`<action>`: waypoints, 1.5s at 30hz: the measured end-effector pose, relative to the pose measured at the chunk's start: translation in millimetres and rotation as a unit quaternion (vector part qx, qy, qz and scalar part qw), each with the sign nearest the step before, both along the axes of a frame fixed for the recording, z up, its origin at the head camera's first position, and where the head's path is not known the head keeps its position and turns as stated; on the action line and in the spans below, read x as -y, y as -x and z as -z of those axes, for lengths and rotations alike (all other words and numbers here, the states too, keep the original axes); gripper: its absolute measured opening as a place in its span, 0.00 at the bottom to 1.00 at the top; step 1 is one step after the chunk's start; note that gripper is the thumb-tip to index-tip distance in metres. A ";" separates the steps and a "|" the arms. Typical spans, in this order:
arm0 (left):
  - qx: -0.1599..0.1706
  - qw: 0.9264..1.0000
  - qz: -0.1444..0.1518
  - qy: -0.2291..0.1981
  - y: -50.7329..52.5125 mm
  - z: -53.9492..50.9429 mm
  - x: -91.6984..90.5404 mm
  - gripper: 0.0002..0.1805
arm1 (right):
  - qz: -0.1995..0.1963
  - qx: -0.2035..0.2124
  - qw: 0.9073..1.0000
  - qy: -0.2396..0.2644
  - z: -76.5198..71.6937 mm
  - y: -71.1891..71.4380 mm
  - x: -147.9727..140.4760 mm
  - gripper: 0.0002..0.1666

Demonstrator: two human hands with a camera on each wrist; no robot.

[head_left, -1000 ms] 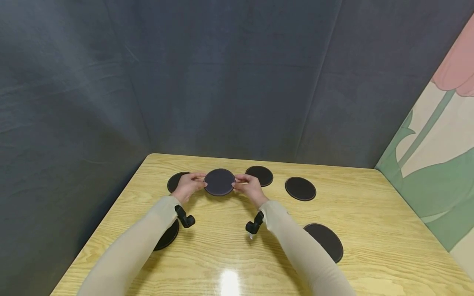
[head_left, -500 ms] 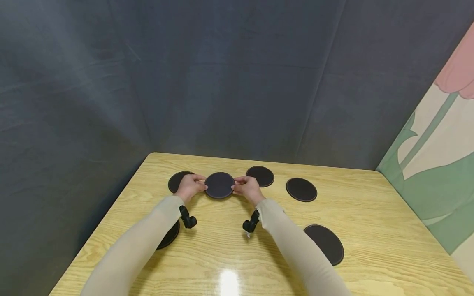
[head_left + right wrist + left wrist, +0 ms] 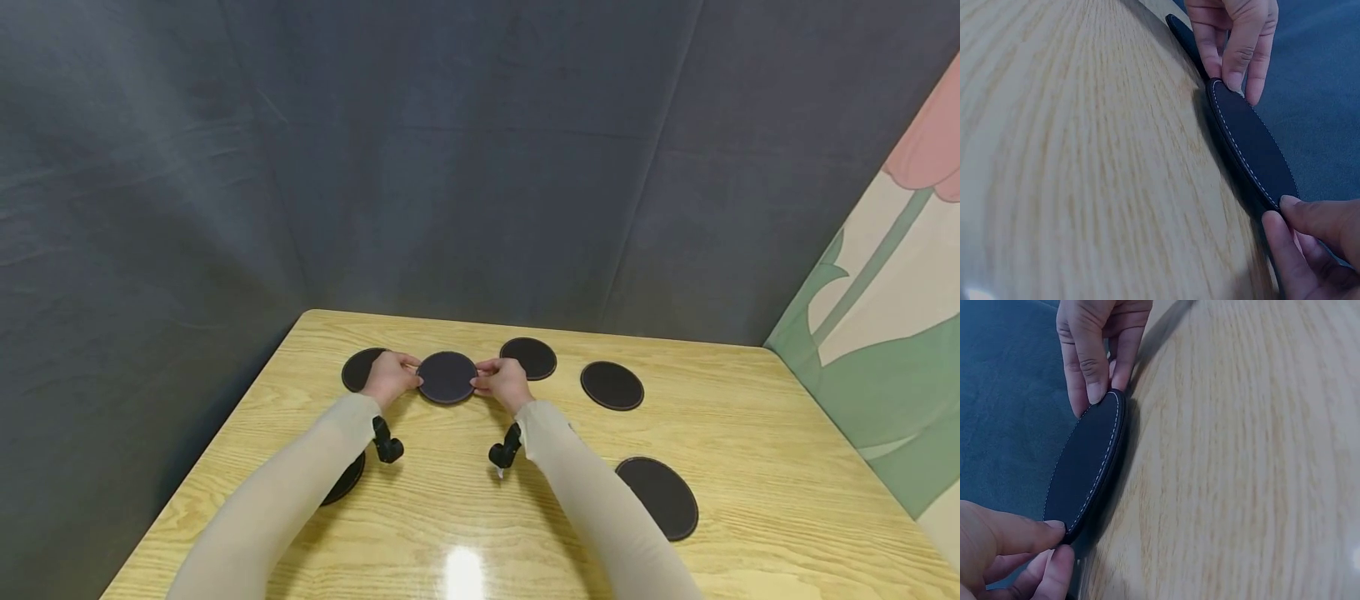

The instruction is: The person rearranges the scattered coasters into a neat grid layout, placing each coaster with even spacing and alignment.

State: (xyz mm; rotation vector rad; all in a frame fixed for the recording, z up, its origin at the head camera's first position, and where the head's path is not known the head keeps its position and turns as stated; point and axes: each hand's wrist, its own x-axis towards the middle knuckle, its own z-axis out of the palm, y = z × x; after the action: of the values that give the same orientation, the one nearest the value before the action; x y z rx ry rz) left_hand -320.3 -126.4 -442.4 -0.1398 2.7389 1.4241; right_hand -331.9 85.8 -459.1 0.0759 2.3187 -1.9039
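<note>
A round black coaster with pale stitching round its rim is held between both hands near the far side of the table. My left hand pinches its left edge between thumb and fingers. On the opposite edge, my right hand has the same kind of pinch. Seen from the left wrist, the coaster lies roughly level, with a dark shadow along its underside. The right wrist view shows the coaster very low over the wood; whether it touches the table cannot be told.
Other black coasters lie flat on the wooden table: one partly behind the left hand, one behind the right hand, one further right, one beside the right forearm, one partly under the left forearm. A dark curtain hangs behind.
Both hands have brought the coaster slightly down and towards me, closer to the tabletop. Their pinch on its edges is kept. The other coasters stay where they lay.
</note>
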 end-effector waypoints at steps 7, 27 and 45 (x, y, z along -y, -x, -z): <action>-0.001 1.000 0.011 0.019 -1.1 -1.1 -2.4 0.18 | 0.004 0.004 1.000 -0.004 -1.0 0.0 0.1 0.19; -0.001 0.999 0.012 0.048 -0.5 -0.6 -5.4 0.17 | 0.001 0.011 1.000 -0.011 -0.6 0.7 -0.6 0.17; 0.000 0.999 0.017 0.048 -3.9 -1.3 -8.6 0.18 | 0.006 0.016 0.999 -0.046 0.7 -0.3 0.0 0.16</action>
State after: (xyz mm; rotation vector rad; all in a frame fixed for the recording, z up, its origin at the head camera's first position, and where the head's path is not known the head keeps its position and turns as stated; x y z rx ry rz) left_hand -316.4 -117.8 -441.1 -0.0949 2.7971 1.2837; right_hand -331.5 85.8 -459.8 0.1306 2.3888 -1.7876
